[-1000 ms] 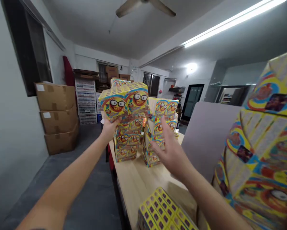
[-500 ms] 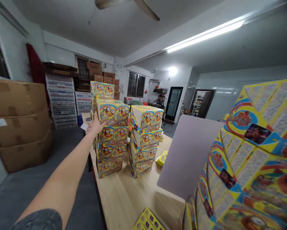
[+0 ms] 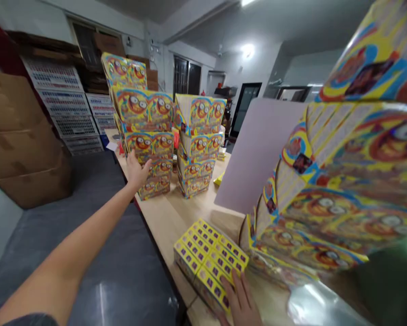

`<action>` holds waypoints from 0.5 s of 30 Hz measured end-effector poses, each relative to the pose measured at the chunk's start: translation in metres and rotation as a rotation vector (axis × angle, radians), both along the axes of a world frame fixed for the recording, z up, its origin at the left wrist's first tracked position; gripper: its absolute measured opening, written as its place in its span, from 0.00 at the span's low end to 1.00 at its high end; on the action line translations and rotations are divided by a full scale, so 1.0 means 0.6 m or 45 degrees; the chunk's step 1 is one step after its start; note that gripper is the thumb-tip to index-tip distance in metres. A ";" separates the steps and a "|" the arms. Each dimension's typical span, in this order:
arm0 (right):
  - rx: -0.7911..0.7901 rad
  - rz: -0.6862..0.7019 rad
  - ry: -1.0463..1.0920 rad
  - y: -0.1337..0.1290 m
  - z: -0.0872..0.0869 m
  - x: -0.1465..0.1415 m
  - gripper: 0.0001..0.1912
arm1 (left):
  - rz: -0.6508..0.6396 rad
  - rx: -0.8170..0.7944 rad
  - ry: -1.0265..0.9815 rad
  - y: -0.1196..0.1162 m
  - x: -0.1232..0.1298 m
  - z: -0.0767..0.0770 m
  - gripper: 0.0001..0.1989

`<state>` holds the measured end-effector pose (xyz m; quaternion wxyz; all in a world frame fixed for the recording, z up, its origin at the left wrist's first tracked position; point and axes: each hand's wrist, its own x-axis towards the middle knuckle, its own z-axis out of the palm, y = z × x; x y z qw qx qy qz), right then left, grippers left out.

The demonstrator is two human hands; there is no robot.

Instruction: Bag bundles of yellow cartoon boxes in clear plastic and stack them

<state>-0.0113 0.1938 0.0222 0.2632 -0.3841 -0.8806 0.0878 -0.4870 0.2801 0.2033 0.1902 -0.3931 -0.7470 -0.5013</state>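
My left hand (image 3: 137,171) reaches out with its fingers apart, in front of the left stack of colourful cartoon boxes (image 3: 145,144); whether it touches them I cannot tell. At the bottom, my right hand (image 3: 239,296) lies with spread fingers on the near right part of a block of small yellow boxes (image 3: 210,256). That block rests flat on the wooden table (image 3: 162,217). Another stack of cartoon boxes (image 3: 199,145) stands just right of the first. A large, blurred stack of the same boxes (image 3: 342,181) rises at the right.
A pale grey-violet panel (image 3: 257,154) leans beside the right stack. Clear plastic (image 3: 320,303) lies at the lower right. Brown cartons (image 3: 23,145) and white crates (image 3: 65,104) stand left across the dark floor (image 3: 98,235). The table's left edge runs below my left arm.
The view has tipped downward. My left hand has come away from the upper boxes of the left stack and is lower. My right hand and the whole yellow block have come into view.
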 end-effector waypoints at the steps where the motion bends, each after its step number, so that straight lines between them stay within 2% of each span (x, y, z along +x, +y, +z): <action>1: 0.102 0.031 -0.037 -0.002 -0.016 0.005 0.27 | -0.049 -0.038 -0.015 -0.013 0.018 -0.034 0.42; 2: 0.169 0.053 -0.063 -0.003 -0.028 0.008 0.29 | -0.095 -0.071 -0.063 -0.028 0.036 -0.065 0.42; 4: 0.168 0.055 -0.059 -0.003 -0.040 0.011 0.30 | -0.208 -0.095 -0.297 -0.062 0.079 -0.122 0.42; 7: -0.028 -0.012 0.140 -0.007 -0.041 0.008 0.31 | -0.364 -0.111 -0.722 -0.121 0.159 -0.194 0.41; 9: -0.258 -0.092 0.354 -0.012 -0.042 0.004 0.40 | -0.435 -0.191 -0.919 -0.159 0.221 -0.236 0.37; 12: -0.714 -0.085 0.802 -0.020 -0.043 -0.001 0.54 | -0.546 -0.354 -1.146 -0.196 0.311 -0.287 0.32; 14: -1.052 -0.120 1.136 -0.025 -0.042 -0.003 0.57 | -0.600 -0.410 -1.244 -0.204 0.356 -0.310 0.31; 15: -1.197 -0.146 1.254 -0.028 -0.041 -0.004 0.55 | -0.611 -0.417 -1.275 -0.205 0.373 -0.317 0.32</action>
